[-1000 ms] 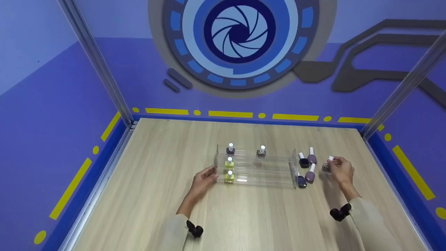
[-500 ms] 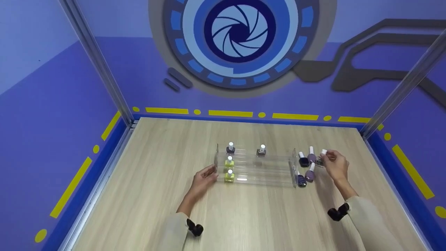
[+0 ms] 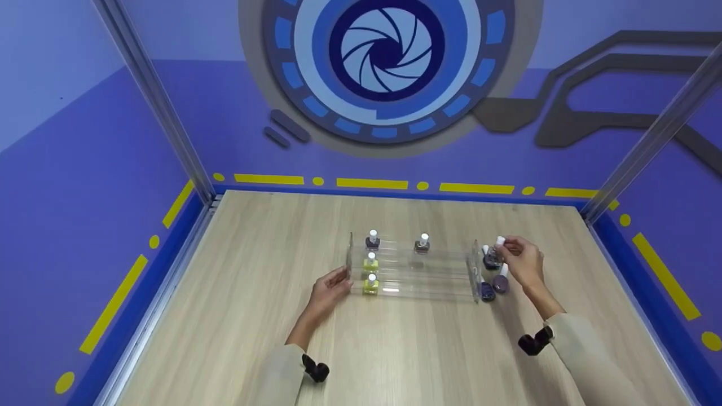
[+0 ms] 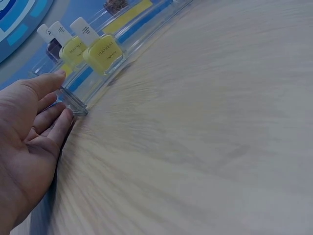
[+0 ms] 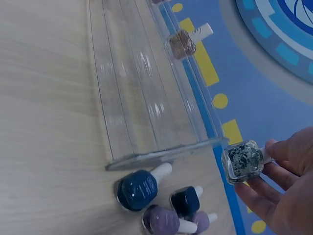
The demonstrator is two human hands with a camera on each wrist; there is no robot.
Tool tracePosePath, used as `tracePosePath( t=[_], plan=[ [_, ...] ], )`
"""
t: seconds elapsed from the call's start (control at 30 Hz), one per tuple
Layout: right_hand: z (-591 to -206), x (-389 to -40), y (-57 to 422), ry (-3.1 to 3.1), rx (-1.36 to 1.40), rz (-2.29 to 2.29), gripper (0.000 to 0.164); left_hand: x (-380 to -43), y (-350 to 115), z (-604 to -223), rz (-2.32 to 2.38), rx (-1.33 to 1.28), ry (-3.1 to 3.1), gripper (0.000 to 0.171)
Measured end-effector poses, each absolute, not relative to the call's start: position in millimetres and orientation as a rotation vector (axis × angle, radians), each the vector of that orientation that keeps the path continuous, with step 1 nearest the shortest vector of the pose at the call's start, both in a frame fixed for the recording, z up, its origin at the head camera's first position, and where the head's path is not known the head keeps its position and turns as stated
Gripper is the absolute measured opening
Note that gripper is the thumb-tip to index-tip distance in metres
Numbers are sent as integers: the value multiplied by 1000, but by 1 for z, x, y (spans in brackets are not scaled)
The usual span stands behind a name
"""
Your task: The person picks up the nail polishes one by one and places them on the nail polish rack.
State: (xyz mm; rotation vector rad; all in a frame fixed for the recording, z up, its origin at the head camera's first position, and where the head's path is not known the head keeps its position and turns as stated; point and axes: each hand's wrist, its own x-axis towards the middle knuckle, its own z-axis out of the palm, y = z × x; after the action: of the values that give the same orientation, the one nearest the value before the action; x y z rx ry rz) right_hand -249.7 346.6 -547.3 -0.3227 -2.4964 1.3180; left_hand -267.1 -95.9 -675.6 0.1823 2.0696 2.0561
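A clear acrylic tiered rack (image 3: 428, 277) stands on the table. My left hand (image 3: 330, 292) holds its left end panel, with the thumb and fingers about the edge in the left wrist view. Two yellow nail polish bottles (image 4: 103, 54) stand on the lower tiers; a dark bottle (image 3: 372, 241) and a brown glitter bottle (image 5: 182, 45) are on the top tier. My right hand (image 3: 523, 262) pinches the white cap of a clear nail polish bottle with dark flecks (image 5: 243, 161), raised off the table near the rack's right end.
Beside the rack's right end lie a dark blue bottle (image 5: 137, 190), a black-looking bottle (image 5: 186, 200) and two purple bottles, the nearer purple bottle (image 5: 161, 220) partly over the other. Metal posts (image 3: 163, 107) and blue printed walls (image 3: 186, 129) border the table.
My right hand has carried the flecked nail polish bottle left and slightly up, from right of the loose bottles to above them. My left hand stays at the rack's left end.
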Motion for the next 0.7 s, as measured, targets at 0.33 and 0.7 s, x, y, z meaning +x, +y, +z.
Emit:
tracePosePath(
  t=[0.33,0.7],
  plan=[
    [-544,-250,328,-2567,-270,1313,28,-266,-96,-675,2066,192,2061,57],
    [-546,-252,310,-2556,-192,1362,24,-267,-97,-675,2082,195,2056,58]
  ],
)
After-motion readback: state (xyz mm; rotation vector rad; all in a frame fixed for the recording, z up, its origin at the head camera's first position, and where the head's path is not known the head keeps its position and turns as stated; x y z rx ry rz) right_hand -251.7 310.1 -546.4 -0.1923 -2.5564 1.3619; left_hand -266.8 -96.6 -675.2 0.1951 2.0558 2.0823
